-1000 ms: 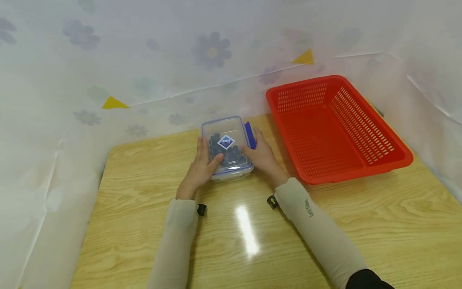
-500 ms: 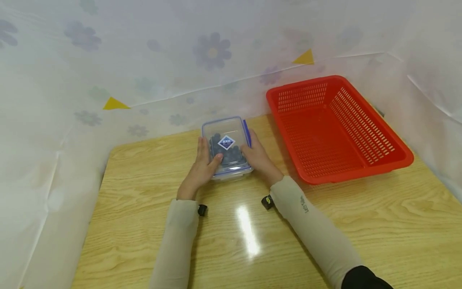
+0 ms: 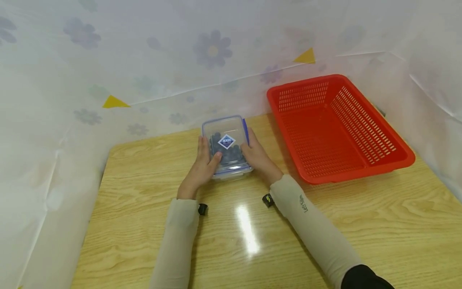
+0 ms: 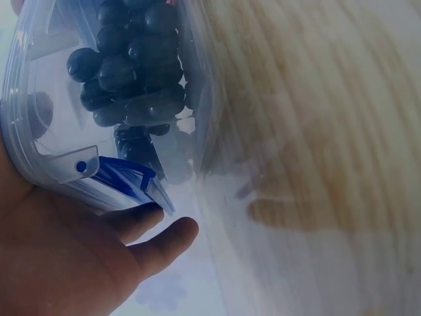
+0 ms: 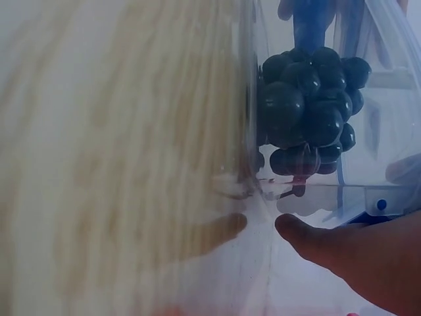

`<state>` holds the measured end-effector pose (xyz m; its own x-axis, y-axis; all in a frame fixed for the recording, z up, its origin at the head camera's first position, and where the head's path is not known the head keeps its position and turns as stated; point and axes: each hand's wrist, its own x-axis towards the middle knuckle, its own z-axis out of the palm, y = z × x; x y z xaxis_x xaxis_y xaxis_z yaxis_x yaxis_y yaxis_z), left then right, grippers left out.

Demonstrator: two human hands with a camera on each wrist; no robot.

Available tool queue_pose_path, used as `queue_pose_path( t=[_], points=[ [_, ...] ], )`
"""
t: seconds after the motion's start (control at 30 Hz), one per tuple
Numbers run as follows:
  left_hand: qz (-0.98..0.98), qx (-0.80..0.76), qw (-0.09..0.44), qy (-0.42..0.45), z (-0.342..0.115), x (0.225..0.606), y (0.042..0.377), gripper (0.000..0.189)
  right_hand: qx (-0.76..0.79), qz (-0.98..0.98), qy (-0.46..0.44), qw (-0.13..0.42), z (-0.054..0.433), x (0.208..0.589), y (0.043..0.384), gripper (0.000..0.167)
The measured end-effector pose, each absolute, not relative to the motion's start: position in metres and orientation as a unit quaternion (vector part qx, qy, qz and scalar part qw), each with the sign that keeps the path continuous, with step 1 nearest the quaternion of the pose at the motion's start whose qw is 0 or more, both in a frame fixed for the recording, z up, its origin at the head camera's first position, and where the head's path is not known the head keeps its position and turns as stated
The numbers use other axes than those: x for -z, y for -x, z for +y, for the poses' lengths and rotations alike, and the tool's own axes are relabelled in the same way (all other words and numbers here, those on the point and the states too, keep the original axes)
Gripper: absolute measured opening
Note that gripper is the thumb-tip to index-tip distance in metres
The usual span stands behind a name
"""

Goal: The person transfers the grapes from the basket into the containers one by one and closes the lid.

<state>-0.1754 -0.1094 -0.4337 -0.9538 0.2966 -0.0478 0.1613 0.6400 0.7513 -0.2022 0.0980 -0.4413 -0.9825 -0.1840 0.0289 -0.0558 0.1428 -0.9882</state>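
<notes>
A clear plastic food container (image 3: 231,125) with a blue-edged lid and a diamond-shaped label lies on the table. Inside is a bunch of dark grapes (image 5: 302,105), also visible through the wall in the left wrist view. My left hand (image 3: 199,168) holds the container's left side, thumb on the lid and fingers along the wall. At the other side, my right hand (image 3: 260,157) grips it with the thumb on the lid and fingers against the blue side latch (image 3: 246,129). Another blue latch (image 4: 128,178) slants outward near the left fingertips in the left wrist view.
To the right stands a red perforated plastic basket (image 3: 326,140), close to my right hand. The wood-grain table (image 3: 144,241) meets a pale flowered sheet (image 3: 173,52) behind and at the sides. Yellow triangles (image 3: 115,102) mark the sheet.
The right-hand blue latch has swung from sticking outward to lying close against the container. My right hand and forearm have shifted slightly left; the left hand stays in place.
</notes>
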Motion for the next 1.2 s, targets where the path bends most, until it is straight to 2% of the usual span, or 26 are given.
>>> queue_pose_path(
  t=[0.27, 0.43, 0.7, 1.07, 1.2],
  points=[
    [0.897, -0.420, 0.079, -0.115, -0.109, 0.434, 0.174, 0.076, 0.627, 0.773, 0.089, 0.038, 0.098, 0.438, 0.203, 0.073],
    [0.881, -0.458, 0.085, -0.087, -0.111, 0.438, 0.173, 0.069, 0.548, 0.829, 0.104, 0.040, 0.100, 0.436, 0.204, 0.075],
    [0.864, -0.493, 0.069, -0.082, -0.110, 0.441, 0.173, 0.066, 0.408, 0.898, 0.163, 0.035, 0.104, 0.435, 0.206, 0.065],
    [0.896, -0.439, 0.060, -0.033, -0.104, 0.438, 0.169, 0.065, 0.282, 0.942, 0.171, 0.061, 0.104, 0.429, 0.205, 0.067],
    [0.910, -0.413, 0.038, -0.016, -0.101, 0.436, 0.167, 0.063, 0.278, 0.943, 0.172, 0.060, 0.103, 0.427, 0.205, 0.067]
  ],
)
